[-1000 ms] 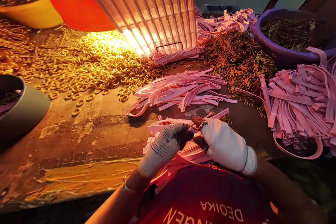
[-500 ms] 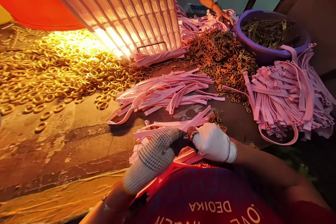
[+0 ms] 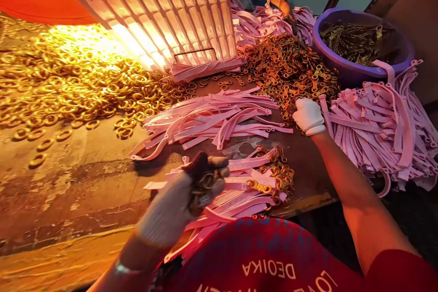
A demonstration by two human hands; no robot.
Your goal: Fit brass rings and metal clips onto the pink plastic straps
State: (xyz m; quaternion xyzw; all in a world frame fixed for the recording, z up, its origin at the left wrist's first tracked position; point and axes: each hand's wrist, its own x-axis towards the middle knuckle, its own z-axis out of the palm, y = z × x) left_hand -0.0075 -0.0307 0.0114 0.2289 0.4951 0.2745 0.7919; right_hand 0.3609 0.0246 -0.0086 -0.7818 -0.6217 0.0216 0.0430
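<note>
My left hand (image 3: 171,210), in a pale knitted glove with dark fingertips, is turned palm up over the near edge of the table. Its fingers curl round several metal rings (image 3: 204,185). My right hand (image 3: 309,116), in a white glove, is closed at the near edge of a heap of bronze chain-like links (image 3: 290,68); what its fingers hold, if anything, is hidden. Between my arms lies a stack of pink straps (image 3: 236,200), some with gold link pieces (image 3: 260,186) at their right ends. Loose pink straps (image 3: 212,116) lie just beyond.
Gold rings (image 3: 85,82) cover the table's left side beside a lit ribbed panel (image 3: 178,13). At right, a purple tub (image 3: 362,73) holds darker metal pieces, with a large pile of pink straps (image 3: 372,132) before it. A co-worker's hand (image 3: 286,9) touches straps at the back.
My hands have parted. The right one has reached forward and right to the link heap; the left has drawn left and turned up, showing rings. Gold links on the near stack are now uncovered.
</note>
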